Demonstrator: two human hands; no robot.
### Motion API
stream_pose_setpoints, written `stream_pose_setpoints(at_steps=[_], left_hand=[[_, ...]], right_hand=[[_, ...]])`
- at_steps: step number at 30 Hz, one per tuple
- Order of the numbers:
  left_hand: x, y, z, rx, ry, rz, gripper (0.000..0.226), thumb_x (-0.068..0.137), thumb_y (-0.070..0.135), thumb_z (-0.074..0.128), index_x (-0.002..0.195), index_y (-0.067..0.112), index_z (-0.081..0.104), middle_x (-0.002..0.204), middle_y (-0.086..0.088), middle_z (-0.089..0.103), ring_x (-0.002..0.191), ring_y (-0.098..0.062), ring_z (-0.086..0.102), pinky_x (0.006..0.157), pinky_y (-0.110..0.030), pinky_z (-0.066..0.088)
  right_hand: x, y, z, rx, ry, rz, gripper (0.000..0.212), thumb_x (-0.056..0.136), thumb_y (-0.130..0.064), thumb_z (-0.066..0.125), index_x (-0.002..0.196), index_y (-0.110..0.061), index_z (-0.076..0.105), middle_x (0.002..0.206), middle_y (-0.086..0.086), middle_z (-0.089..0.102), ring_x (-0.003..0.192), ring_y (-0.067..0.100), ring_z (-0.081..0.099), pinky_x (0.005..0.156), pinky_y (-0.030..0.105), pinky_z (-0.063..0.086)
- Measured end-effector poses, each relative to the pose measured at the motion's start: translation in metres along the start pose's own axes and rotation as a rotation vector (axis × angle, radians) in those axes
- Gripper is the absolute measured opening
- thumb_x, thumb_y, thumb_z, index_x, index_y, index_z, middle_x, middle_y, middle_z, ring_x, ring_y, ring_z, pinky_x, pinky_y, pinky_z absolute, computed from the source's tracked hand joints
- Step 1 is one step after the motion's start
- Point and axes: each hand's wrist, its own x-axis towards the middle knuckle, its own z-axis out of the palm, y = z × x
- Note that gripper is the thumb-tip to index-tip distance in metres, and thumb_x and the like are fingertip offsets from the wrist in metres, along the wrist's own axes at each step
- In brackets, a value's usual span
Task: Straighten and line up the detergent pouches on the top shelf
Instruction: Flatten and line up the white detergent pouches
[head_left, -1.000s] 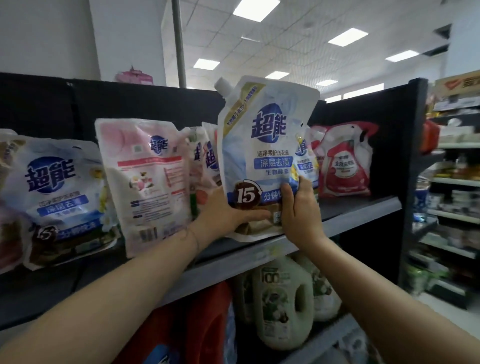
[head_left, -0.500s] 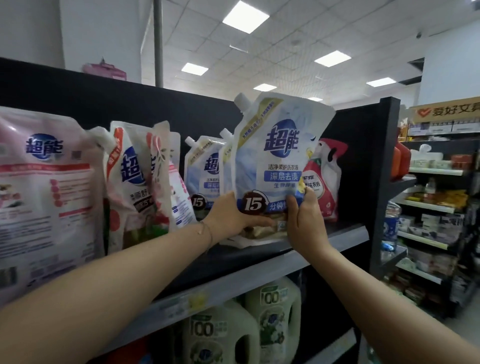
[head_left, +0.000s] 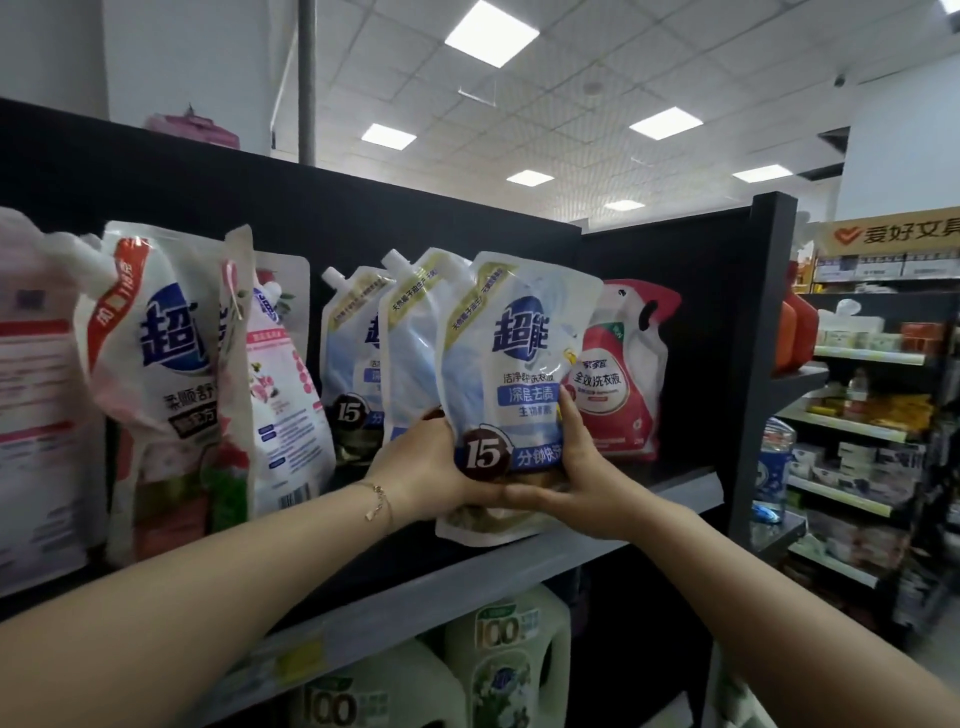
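**Pouch gripped at the shelf front**

Your left hand (head_left: 431, 467) and right hand (head_left: 584, 467) clasp the lower sides of the blue-and-white plastic detergent pouch (head_left: 519, 358). It stands upright at the grey front edge of the top shelf (head_left: 467, 577). Two matching spouted pouches (head_left: 410, 338) stand just behind on its left, and a red-and-white pouch (head_left: 623, 384) crowds its right. Past that, open shelf runs to the black end panel (head_left: 763, 338).
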Motion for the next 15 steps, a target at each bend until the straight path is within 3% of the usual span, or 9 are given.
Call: stream_pose_setpoints(at_steps=[2,4,8,12,15], left_hand=[[0.003,-0.005,0.0,0.071,0.013,-0.032,0.097,0.036,0.087,0.067,0.122,0.045,0.052,0.106,0.022,0.064,0.094,-0.001,0.06,0.085,-0.029,0.053],[0.005,-0.011,-0.002,0.085,0.019,-0.066,0.101,0.032,0.091,0.063,0.121,0.046,0.051,0.107,0.022,0.063,0.096,-0.001,0.06,0.086,-0.031,0.053],[0.001,-0.022,-0.011,0.075,0.015,-0.102,0.101,0.033,0.082,0.071,0.124,0.042,0.052,0.112,0.018,0.063,0.101,-0.004,0.06,0.091,-0.034,0.052],[-0.009,-0.038,-0.029,0.001,0.105,-0.178,0.096,0.036,0.057,0.089,0.12,0.027,0.054,0.105,0.013,0.065,0.098,-0.007,0.061,0.091,-0.027,0.051],[-0.015,-0.045,-0.043,-0.081,0.247,-0.277,0.092,0.04,0.031,0.096,0.113,0.013,0.044,0.099,0.007,0.059,0.093,-0.011,0.057,0.076,-0.02,0.052]], right_hand=[[0.004,-0.002,0.001,-0.043,-0.036,0.036,0.137,0.052,-0.076,0.073,0.132,-0.055,-0.036,0.154,-0.011,0.01,0.141,0.012,0.024,0.115,0.041,0.031],[0.008,-0.006,0.005,-0.069,-0.052,0.043,0.141,0.052,-0.075,0.073,0.132,-0.049,-0.04,0.151,-0.012,0.005,0.143,0.013,0.018,0.117,0.04,0.026],[0.016,-0.014,0.019,-0.146,-0.098,0.048,0.148,0.062,-0.051,0.083,0.125,-0.04,-0.05,0.15,-0.005,-0.003,0.143,0.019,0.008,0.117,0.036,0.022],[0.029,-0.03,0.043,-0.178,-0.103,0.012,0.155,0.055,-0.049,0.088,0.114,-0.046,-0.055,0.15,-0.002,-0.013,0.144,0.027,0.0,0.117,0.05,0.02],[0.044,-0.048,0.073,-0.281,0.018,0.024,0.154,0.056,-0.053,0.086,0.113,-0.042,-0.056,0.151,0.014,-0.01,0.142,0.038,0.005,0.116,0.054,0.018]])
